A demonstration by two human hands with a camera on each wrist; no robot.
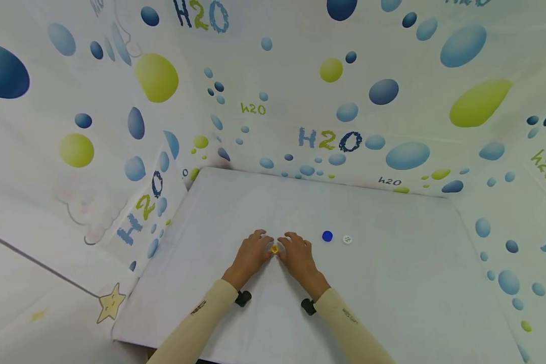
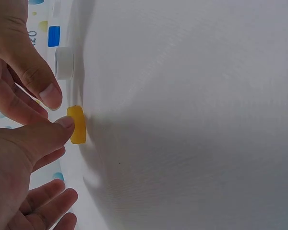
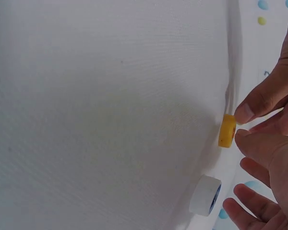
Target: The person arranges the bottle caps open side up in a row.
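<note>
A small yellow disc (image 1: 275, 249) lies low against the white tabletop between two hands. The thumb of my left hand (image 1: 255, 251) overlaps the disc's upper edge in the left wrist view, while its other fingertips are spread beside and beyond it. My right hand (image 1: 297, 254) mirrors this from the other side. Its thumb tip is right at the disc's edge in the right wrist view, the remaining fingers loose and apart. To the right of the hands lie a round blue-topped piece (image 1: 327, 236) and a white round piece (image 1: 348, 239) with a dark marking.
A white cloth covers the table (image 1: 391, 283). Walls of white sheeting (image 1: 282, 76) printed with blue and green drops stand behind it and on both sides. Black wrist cameras hang at the left cuff (image 1: 243, 298) and the right cuff (image 1: 308, 306).
</note>
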